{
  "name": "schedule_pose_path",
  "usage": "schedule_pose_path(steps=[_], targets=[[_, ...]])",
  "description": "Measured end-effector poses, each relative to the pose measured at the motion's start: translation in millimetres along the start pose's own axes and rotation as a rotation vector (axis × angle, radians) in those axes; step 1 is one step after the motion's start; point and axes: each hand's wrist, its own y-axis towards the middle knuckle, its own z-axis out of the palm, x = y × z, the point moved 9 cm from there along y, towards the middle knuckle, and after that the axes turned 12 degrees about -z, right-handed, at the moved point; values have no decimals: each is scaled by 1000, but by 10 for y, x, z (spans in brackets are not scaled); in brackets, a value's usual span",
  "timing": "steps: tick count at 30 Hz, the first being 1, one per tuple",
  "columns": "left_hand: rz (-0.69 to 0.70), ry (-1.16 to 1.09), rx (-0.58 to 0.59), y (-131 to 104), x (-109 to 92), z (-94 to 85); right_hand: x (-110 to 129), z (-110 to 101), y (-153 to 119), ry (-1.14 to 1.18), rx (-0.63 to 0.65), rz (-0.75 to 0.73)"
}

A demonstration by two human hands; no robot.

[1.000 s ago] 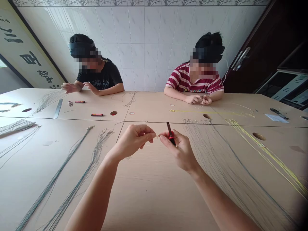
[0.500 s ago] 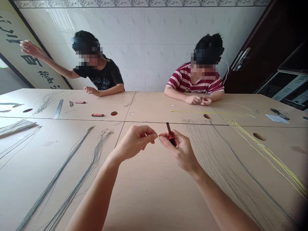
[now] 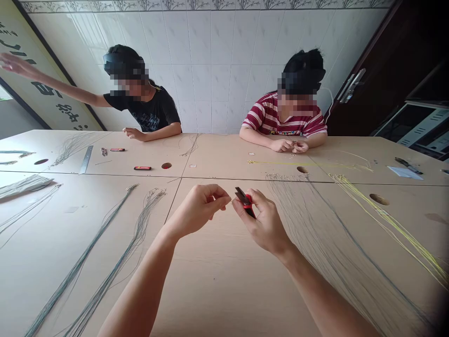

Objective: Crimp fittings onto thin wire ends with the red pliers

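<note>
While the right hand grips a small red-and-black tool between thumb and fingers, its dark tip juts toward the left hand, just beside it. The left fingers are pinched together; what they hold is too small to tell. Both hover above the bench, between grey cord bundles.

Both forearms were bare to the frame edge, no sleeves seen. Left hand and right hand wore no gloves, rings, watch or bands.
</note>
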Motion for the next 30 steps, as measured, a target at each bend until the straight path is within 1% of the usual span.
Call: schedule_pose_path(steps=[2, 4, 7, 10, 12, 15, 20, 25, 30], targets=[[13, -24, -23, -4, -10, -26, -39, -23, -9, 31, -21, 46], [31, -59, -47, -12, -24, -60, -103, -30, -27, 106, -37, 130], [52, -108, -67, -20, -35, -97, -164, 38, -51, 272, -6, 248], [72, -139, -77, -24, -45, -105, -153, 117, -53, 395, 33, 307], [84, -151, -71, -27, -56, -86, -141, 140, -50, 445, 33, 323], [95, -148, -54, -36, -81, -42, -140, 127, -47, 475, 6, 322], [79, -107, -14, -48, -89, 10, -149, 67, -45, 419, 0, 290], [82, -50, -7, -51, -90, 2, -103, -27, -6, 278, -4, 193], [123, -101, -5, -72, -126, -29, -74, -47, -1, 198, 13, 146]])
